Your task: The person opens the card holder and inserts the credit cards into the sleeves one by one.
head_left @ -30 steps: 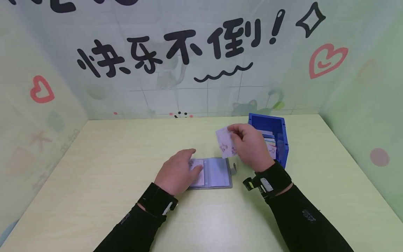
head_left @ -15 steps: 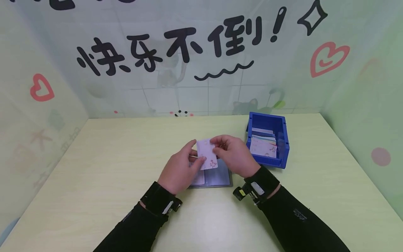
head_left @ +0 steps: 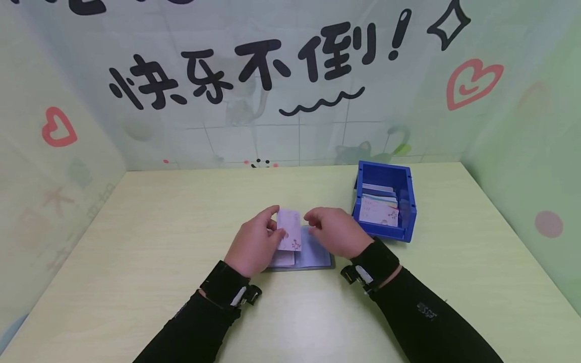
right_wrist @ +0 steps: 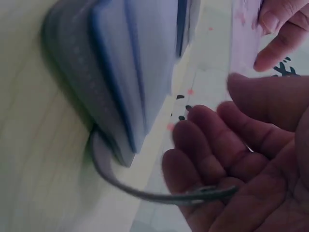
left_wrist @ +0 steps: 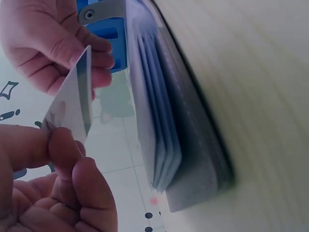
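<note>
My left hand (head_left: pixel 253 243) pinches a pale pink card (head_left: pixel 291 228) with small printed flowers between thumb and fingers. The card is raised over an open grey card holder (head_left: pixel 316 254) with translucent sleeves, which lies on the table. Another pink card (head_left: pixel 283 259) sits in the holder's left side, partly covered by the left hand and the raised card. My right hand (head_left: pixel 339 233) hovers over the holder's right side, fingers loosely bent and holding nothing. In the right wrist view, its thumb and fingers stand apart, near the holder's grey snap strap (right_wrist: pixel 145 194).
A blue plastic bin (head_left: pixel 391 233) stands behind and to the right of the holder, with several cards (head_left: pixel 379 210) inside. The pale wood table (head_left: pixel 181 212) meets a printed backdrop (head_left: pixel 218 146) at the back and on both sides.
The right hand has brought the card from beside the bin to the left hand and let it go. The left hand now holds it alone, slightly farther left and lower.
</note>
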The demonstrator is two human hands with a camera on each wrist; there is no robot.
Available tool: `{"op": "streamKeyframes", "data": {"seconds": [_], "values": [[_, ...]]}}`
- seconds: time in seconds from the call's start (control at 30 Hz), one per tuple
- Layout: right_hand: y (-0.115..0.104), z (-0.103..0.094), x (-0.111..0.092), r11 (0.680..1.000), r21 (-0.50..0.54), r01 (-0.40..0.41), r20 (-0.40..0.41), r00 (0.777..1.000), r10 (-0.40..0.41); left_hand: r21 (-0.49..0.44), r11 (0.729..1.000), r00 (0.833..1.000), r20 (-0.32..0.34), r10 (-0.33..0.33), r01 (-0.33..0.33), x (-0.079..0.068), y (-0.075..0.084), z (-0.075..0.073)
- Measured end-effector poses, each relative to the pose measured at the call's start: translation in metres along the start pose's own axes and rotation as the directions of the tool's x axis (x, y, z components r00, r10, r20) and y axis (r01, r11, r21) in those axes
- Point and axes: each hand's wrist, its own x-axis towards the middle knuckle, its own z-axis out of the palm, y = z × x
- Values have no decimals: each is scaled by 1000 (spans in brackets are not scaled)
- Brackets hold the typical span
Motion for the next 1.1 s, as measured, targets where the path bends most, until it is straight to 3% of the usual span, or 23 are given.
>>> {"op": "streamKeyframes", "data": {"seconds": [0.3,1.1], "values": [[3,0,-3,984,-178,-29,77,996,43,129,990,997,38,-59,54,1,-3,5],[8,-1,-1,983,-181,-5,98,995,23,241,970,999,42,4,-14,0,-3,8]]}}
